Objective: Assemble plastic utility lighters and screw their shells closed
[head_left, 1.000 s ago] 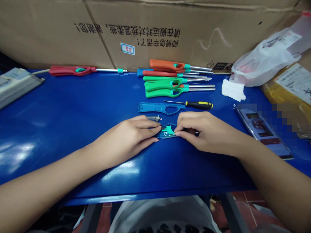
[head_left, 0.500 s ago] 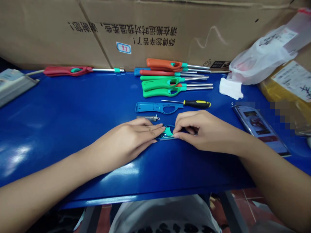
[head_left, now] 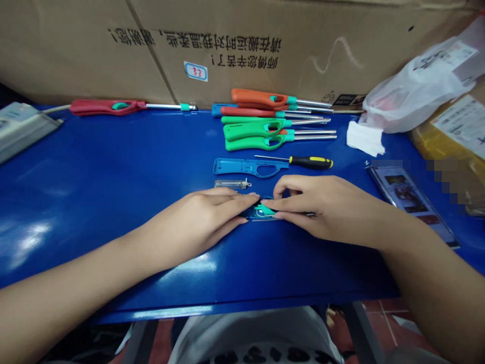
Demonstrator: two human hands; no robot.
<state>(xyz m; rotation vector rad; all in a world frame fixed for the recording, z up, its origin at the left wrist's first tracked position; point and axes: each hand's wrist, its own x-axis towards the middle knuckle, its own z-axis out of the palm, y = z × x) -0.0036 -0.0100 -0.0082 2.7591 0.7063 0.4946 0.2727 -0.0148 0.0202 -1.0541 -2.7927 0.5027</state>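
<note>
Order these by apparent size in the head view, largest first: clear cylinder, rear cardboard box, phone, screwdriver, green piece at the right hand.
Rear cardboard box
Phone
Screwdriver
Clear cylinder

Unranked: green piece, partly covered by the right hand.

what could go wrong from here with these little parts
The green piece might slip or seat crooked, since the right hand works it only with fingertips in the blue casing half. The clear cylinder lies loose just beyond the left hand, so a bump could knock it away.
</note>
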